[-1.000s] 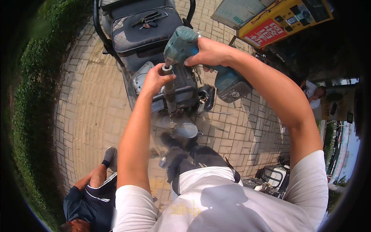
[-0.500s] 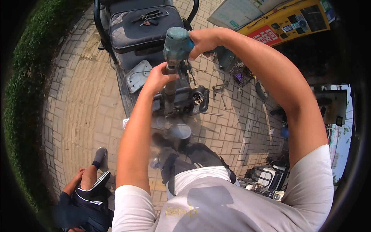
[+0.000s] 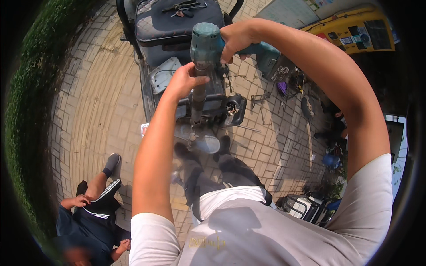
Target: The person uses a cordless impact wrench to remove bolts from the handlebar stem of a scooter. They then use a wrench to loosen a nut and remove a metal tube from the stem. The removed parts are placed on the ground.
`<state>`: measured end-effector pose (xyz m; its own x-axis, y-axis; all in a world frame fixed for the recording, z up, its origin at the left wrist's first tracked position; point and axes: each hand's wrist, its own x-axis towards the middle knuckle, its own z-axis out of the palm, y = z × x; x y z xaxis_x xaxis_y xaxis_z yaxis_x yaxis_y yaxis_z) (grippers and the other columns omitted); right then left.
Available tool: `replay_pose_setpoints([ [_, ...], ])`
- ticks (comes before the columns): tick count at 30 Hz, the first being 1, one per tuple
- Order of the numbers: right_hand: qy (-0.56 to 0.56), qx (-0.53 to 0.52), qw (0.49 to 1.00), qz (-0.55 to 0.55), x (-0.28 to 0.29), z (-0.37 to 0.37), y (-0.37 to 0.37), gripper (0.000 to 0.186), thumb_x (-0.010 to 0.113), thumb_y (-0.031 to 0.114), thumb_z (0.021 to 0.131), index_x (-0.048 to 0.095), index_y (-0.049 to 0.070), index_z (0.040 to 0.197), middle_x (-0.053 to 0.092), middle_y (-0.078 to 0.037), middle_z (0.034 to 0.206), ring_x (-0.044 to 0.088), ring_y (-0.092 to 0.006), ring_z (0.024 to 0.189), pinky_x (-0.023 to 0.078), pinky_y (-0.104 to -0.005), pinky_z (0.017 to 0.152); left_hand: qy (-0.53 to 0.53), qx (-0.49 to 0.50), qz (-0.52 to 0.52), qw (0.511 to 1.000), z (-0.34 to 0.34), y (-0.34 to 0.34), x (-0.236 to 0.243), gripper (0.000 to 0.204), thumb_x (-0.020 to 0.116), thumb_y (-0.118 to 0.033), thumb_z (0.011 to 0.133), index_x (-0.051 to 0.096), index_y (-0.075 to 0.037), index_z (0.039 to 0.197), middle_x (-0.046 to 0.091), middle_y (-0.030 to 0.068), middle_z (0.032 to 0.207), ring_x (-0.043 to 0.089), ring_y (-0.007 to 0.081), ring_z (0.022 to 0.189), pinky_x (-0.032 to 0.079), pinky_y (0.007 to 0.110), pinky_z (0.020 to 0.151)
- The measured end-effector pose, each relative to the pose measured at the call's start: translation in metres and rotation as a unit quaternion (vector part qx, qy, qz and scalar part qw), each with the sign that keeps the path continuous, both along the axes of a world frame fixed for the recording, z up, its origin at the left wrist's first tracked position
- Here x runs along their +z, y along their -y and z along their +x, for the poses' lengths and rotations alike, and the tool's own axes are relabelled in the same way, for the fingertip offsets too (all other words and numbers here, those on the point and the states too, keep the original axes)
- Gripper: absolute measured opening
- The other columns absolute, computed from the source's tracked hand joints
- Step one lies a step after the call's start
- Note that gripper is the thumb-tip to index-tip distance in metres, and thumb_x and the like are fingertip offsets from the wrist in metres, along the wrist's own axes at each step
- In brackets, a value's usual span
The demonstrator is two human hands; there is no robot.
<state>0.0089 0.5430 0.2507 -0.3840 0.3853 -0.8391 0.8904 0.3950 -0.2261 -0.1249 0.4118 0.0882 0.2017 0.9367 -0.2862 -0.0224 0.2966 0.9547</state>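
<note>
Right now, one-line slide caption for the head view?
The right grip holds a teal power tool at the end of a dark tube, around which the left grip curls.

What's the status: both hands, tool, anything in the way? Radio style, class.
Right hand gripping teal power tool. Left hand around long tube, near its top. Tool at tube's end. Another person lower left, apart from tool.

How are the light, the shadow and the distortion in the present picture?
Head view: sunlight on the block paving; a dark shadow across the pale T-shirt; fisheye bending in the paving lines toward the picture's edge; the hedge at left dim and soft; the teal power tool clearer.
</note>
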Motion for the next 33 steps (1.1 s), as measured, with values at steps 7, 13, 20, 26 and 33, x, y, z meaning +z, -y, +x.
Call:
replay_pose_setpoints([
  [7, -0.064, -0.17, 0.983, 0.004, 0.001, 0.005, 0.03, 0.027, 0.071, 0.015, 0.074, 0.065, -0.008, 0.084, 0.065, -0.012, 0.075, 0.057, -0.0167, 0.053, 0.049, -0.0304, 0.047, 0.011, 0.04, 0.017, 0.999, 0.012, -0.002, -0.005, 0.032, 0.077, -0.014, 0.077, 0.061, -0.005, 0.103, 0.064, 0.0022, 0.095, 0.058, 0.0134, 0.091, 0.044, 0.03, 0.085],
  [13, -0.039, -0.099, 0.991, 0.084, 0.015, 0.001, 0.042, 0.021, 0.07, 0.011, 0.069, 0.065, -0.008, 0.077, 0.062, -0.013, 0.069, 0.056, -0.0175, 0.05, 0.047, -0.0313, 0.044, 0.01, 0.06, 0.021, 0.998, 0.025, -0.005, -0.012, 0.029, 0.077, -0.015, 0.076, 0.059, -0.007, 0.098, 0.061, 0.0004, 0.092, 0.054, 0.0111, 0.086, 0.043, 0.029, 0.079],
  [20, -0.077, -0.171, 0.98, 0.058, -0.001, 0.025, 0.04, 0.016, 0.069, 0.009, 0.071, 0.065, -0.004, 0.079, 0.06, -0.008, 0.07, 0.052, -0.0155, 0.051, 0.048, -0.0305, 0.046, 0.005, 0.06, 0.068, 0.996, 0.034, -0.007, -0.016, 0.031, 0.077, -0.019, 0.074, 0.058, -0.006, 0.094, 0.06, 0.0001, 0.087, 0.054, 0.0111, 0.081, 0.044, 0.029, 0.075],
  [26, -0.109, -0.164, 0.978, 0.07, -0.005, 0.029, 0.042, 0.018, 0.069, 0.013, 0.07, 0.066, -0.003, 0.077, 0.06, -0.009, 0.065, 0.054, -0.0164, 0.051, 0.047, -0.0312, 0.046, -0.012, 0.066, 0.06, 0.996, 0.034, -0.006, -0.014, 0.03, 0.077, -0.019, 0.073, 0.058, -0.006, 0.092, 0.059, 0.0007, 0.085, 0.053, 0.0119, 0.079, 0.044, 0.03, 0.073],
  [33, -0.077, -0.118, 0.985, 0.101, -0.012, 0.03, 0.033, 0.019, 0.07, 0.015, 0.069, 0.066, -0.003, 0.075, 0.06, -0.01, 0.065, 0.055, -0.0173, 0.051, 0.048, -0.0307, 0.047, -0.005, 0.075, 0.046, 0.996, 0.035, -0.006, -0.012, 0.031, 0.078, -0.019, 0.072, 0.058, -0.006, 0.092, 0.059, 0.0014, 0.086, 0.053, 0.0126, 0.08, 0.044, 0.03, 0.074],
])
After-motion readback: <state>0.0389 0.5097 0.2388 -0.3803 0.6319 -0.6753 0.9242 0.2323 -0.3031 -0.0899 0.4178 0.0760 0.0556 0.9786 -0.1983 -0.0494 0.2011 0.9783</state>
